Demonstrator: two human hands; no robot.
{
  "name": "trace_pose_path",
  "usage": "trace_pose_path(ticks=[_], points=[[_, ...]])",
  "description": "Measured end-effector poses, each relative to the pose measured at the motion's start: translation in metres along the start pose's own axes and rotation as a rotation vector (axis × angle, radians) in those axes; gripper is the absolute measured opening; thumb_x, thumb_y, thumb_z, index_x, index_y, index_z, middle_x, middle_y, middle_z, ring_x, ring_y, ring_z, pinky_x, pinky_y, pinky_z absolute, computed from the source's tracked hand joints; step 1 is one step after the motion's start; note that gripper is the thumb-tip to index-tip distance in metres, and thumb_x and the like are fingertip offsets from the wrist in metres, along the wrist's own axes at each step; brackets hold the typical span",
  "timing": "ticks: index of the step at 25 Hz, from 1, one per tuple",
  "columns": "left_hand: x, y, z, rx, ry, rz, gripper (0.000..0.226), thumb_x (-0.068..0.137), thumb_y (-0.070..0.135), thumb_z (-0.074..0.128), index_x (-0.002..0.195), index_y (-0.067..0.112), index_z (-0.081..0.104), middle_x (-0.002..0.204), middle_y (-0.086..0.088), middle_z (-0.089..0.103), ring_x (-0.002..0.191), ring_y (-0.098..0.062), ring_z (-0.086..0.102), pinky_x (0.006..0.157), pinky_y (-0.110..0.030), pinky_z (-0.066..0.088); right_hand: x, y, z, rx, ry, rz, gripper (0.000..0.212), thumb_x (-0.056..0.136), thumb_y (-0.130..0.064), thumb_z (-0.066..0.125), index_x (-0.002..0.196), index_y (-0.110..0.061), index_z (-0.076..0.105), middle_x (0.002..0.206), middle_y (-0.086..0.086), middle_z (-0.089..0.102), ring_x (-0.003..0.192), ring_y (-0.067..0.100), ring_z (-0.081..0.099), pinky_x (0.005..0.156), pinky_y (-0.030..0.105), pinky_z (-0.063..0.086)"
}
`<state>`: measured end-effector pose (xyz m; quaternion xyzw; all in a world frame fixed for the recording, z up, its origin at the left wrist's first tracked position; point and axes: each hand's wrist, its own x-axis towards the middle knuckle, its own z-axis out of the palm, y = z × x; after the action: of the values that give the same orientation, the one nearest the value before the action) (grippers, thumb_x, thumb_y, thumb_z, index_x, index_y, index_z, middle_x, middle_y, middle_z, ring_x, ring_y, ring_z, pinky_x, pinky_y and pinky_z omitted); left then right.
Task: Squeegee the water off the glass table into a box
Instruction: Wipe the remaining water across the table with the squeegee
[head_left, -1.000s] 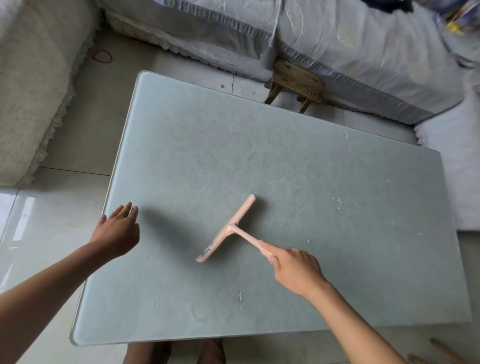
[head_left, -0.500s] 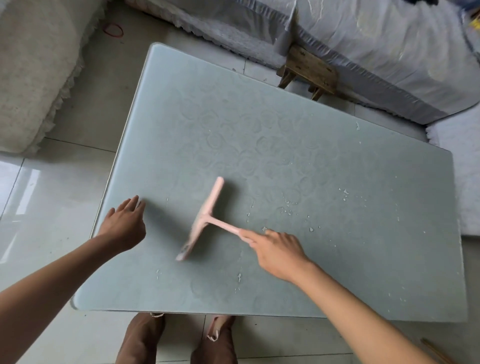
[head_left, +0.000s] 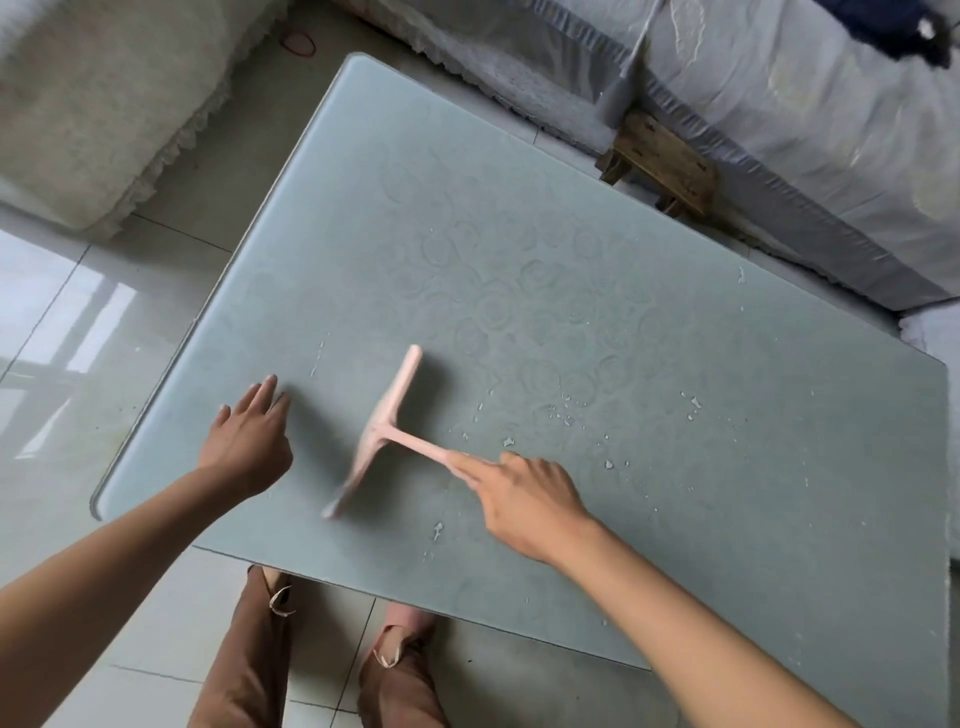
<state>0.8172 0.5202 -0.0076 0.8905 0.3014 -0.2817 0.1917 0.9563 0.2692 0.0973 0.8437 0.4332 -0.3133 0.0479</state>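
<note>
Pink T-shaped squeegee (head_left: 387, 423) gripped by right hand (head_left: 524, 499), frosted glass table (head_left: 675, 291), scattered droplets (head_left: 566, 410)

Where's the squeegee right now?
Head view: the pink squeegee is over the glass table, near-left part, its handle held by the right hand, the left hand just left.

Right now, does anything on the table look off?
Yes: water droplets lie scattered on the glass table right of the squeegee, on its handle side, and no box to catch them is in view.
</note>
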Motion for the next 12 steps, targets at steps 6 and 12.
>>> trace_pose_path(ticks=[6,12], points=[[-0.025,0.013,0.027,-0.057,0.061,-0.040,0.064,0.090,0.006,0.036,0.152,0.012,0.018,0.161,-0.005,0.004,0.148,-0.020,0.006,0.119,-0.041,0.013,-0.052,0.062,-0.022,-0.073,-0.014,0.089,0.037,0.099,-0.035,0.030,0.134,-0.047,0.034,0.094,0.008,0.063,0.090,0.037,0.060,0.071,0.039,0.045],[-0.051,-0.006,0.025,-0.146,0.151,-0.210,0.069,0.089,0.005,0.041,0.152,0.009,0.013,0.161,-0.009,0.004,0.147,-0.025,0.009,0.118,-0.040,0.014,0.061,-0.074,-0.029,-0.074,0.071,-0.298,0.046,0.095,-0.020,0.042,0.135,-0.042,0.039,0.101,0.013,0.061,0.090,0.037,0.060,0.065,0.034,0.031]])
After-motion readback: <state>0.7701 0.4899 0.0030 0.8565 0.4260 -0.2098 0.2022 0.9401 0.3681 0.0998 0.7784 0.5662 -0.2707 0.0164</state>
